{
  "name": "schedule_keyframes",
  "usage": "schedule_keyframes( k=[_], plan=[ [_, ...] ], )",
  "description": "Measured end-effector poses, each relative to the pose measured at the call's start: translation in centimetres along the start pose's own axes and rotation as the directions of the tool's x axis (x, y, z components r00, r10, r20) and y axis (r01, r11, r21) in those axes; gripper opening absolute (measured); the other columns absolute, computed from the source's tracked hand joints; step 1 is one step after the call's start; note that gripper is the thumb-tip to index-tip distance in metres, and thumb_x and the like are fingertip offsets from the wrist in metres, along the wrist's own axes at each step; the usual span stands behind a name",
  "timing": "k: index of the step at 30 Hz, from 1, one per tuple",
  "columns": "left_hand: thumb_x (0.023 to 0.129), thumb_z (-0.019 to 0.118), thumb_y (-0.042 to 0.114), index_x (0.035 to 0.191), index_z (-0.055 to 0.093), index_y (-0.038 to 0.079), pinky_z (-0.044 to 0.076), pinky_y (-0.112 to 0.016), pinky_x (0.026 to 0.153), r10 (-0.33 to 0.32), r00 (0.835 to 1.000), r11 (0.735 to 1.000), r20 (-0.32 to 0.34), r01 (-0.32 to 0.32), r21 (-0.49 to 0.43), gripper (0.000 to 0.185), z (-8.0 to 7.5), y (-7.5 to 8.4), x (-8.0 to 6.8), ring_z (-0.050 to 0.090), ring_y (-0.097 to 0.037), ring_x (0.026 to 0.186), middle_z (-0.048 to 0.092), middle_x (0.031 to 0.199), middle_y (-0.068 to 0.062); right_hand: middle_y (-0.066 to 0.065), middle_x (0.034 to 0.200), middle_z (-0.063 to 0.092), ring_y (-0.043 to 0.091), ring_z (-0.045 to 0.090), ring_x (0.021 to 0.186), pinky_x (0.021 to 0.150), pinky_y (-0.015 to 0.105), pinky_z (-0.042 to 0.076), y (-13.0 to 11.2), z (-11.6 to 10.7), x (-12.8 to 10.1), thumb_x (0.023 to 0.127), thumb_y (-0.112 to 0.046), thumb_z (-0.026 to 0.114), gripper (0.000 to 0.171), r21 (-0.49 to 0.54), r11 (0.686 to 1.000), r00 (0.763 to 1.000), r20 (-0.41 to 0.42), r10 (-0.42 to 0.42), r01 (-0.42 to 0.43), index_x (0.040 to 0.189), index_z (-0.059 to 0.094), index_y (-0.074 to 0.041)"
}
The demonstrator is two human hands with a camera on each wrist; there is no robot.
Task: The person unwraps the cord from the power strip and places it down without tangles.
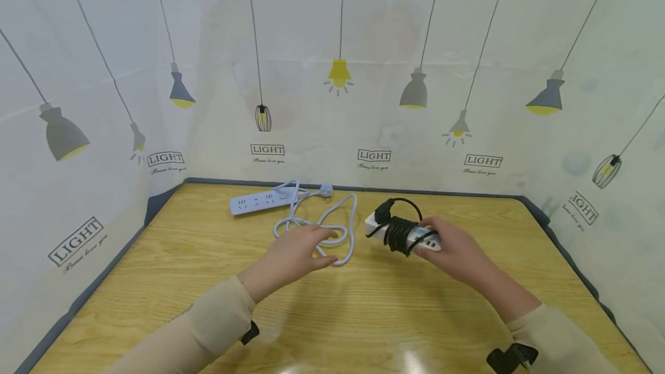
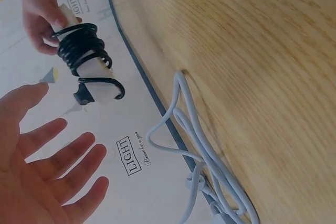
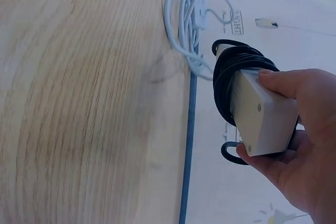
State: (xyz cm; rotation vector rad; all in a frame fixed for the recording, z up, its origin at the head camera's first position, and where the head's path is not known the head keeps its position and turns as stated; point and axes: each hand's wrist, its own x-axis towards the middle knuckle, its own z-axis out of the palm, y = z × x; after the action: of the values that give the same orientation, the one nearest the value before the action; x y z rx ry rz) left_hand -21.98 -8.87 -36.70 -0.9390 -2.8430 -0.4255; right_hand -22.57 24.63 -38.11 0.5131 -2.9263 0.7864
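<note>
My right hand (image 1: pixel 457 250) grips one end of a white power strip (image 3: pixel 268 114) and holds it above the table. A black cord (image 1: pixel 399 234) is wound in several turns round the strip's middle, and its black plug (image 1: pixel 383 211) sits at the far end. To the left, my left hand (image 2: pixel 50 177) hovers with its fingers spread and nothing in them. Beneath and beyond that hand lies a loosely looped white cord (image 1: pixel 354 218). It belongs to a second white power strip (image 1: pixel 254 202), which rests at the back left beside its round white plug (image 1: pixel 325 190).
The wooden table (image 1: pixel 337 316) has a dark blue edge strip (image 1: pixel 441 192) along its back. A pale curtain (image 1: pixel 312 27) printed with hanging lamps stands round the back and both sides.
</note>
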Motion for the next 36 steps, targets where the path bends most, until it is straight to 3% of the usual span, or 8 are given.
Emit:
schedule_keyframes(
  k=[6,13,19,25,28,30,33,36],
  plan=[
    [0.091,0.070,0.032,0.127,0.062,0.014,0.052,-0.038,0.080,0.007,1.000,1.000,-0.016,-0.007,-0.006,0.041,0.1,0.1,0.0,0.065,-0.020,0.097,0.064,0.121,-0.005,0.013,0.113,0.063,0.017,0.059,0.085,0.069,0.037,0.047,-2.0,-0.5,-1.3,0.086,-0.031,0.076,0.056,0.014,0.997,0.997,-0.019,-0.081,0.081,0.130,0.051,-0.007],
    [0.092,0.069,0.030,0.128,0.061,0.013,0.052,-0.037,0.080,0.002,1.000,0.999,-0.015,-0.003,-0.043,0.041,0.1,-0.1,0.0,0.065,-0.018,0.093,0.063,0.122,-0.005,0.006,0.114,0.062,0.016,0.060,0.090,0.075,0.041,0.049,-3.6,-1.0,-2.4,0.086,-0.030,0.076,0.057,0.019,0.986,0.986,-0.016,-0.168,0.168,0.132,0.050,-0.008],
    [0.092,0.068,0.029,0.134,0.056,0.011,0.051,-0.035,0.078,-0.001,1.000,0.986,0.012,0.003,-0.169,0.047,0.1,-0.2,0.2,0.064,-0.018,0.095,0.064,0.119,-0.006,0.001,0.111,0.062,0.012,0.058,0.092,0.076,0.038,0.049,-4.3,-1.2,-2.9,0.085,-0.022,0.077,0.056,0.054,0.968,0.969,-0.029,-0.245,0.247,0.131,0.051,-0.005],
    [0.091,0.069,0.024,0.141,0.046,0.007,0.050,-0.036,0.083,0.054,0.998,0.956,0.019,-0.046,-0.289,0.057,-0.4,-0.1,0.3,0.061,-0.018,0.104,0.058,0.128,-0.008,0.003,0.117,0.061,0.012,0.058,0.095,0.077,0.038,0.049,-4.3,-1.2,-3.0,0.083,-0.016,0.079,0.059,0.069,0.947,0.949,-0.054,-0.312,0.315,0.133,0.049,-0.006],
    [0.091,0.069,0.021,0.143,0.044,0.007,0.050,-0.037,0.084,0.054,0.998,0.927,0.027,-0.040,-0.372,0.059,-0.6,-0.1,0.1,0.059,-0.018,0.108,0.053,0.136,-0.008,0.006,0.120,0.061,0.013,0.058,0.097,0.077,0.037,0.050,-4.2,-1.2,-3.0,0.081,-0.014,0.080,0.062,0.077,0.929,0.931,-0.080,-0.356,0.362,0.133,0.048,-0.006],
    [0.091,0.069,0.019,0.143,0.043,0.008,0.050,-0.038,0.086,0.047,0.998,0.893,0.038,-0.025,-0.449,0.060,-0.7,0.0,0.1,0.059,-0.019,0.110,0.052,0.137,-0.007,0.006,0.121,0.061,0.013,0.059,0.098,0.077,0.035,0.051,-4.2,-1.2,-2.9,0.080,-0.012,0.081,0.063,0.091,0.915,0.918,-0.100,-0.384,0.393,0.133,0.047,-0.006],
    [0.088,0.071,0.015,0.141,0.044,0.007,0.049,-0.041,0.088,0.059,0.997,0.828,0.052,-0.019,-0.561,0.060,-1.0,-0.1,0.0,0.058,-0.020,0.110,0.055,0.131,-0.005,0.007,0.122,0.060,0.013,0.058,0.099,0.077,0.033,0.051,-4.1,-1.2,-2.8,0.077,-0.007,0.082,0.064,0.100,0.890,0.893,-0.129,-0.432,0.445,0.132,0.048,-0.006],
    [0.086,0.071,0.011,0.140,0.045,0.007,0.049,-0.040,0.089,0.092,0.993,0.786,0.075,-0.025,-0.618,0.060,-1.1,-0.1,-0.1,0.058,-0.019,0.108,0.058,0.121,-0.001,0.007,0.123,0.060,0.014,0.058,0.100,0.079,0.032,0.050,-4.2,-1.1,-2.8,0.075,-0.004,0.083,0.065,0.091,0.864,0.865,-0.148,-0.479,0.495,0.131,0.049,-0.004]
  ],
)
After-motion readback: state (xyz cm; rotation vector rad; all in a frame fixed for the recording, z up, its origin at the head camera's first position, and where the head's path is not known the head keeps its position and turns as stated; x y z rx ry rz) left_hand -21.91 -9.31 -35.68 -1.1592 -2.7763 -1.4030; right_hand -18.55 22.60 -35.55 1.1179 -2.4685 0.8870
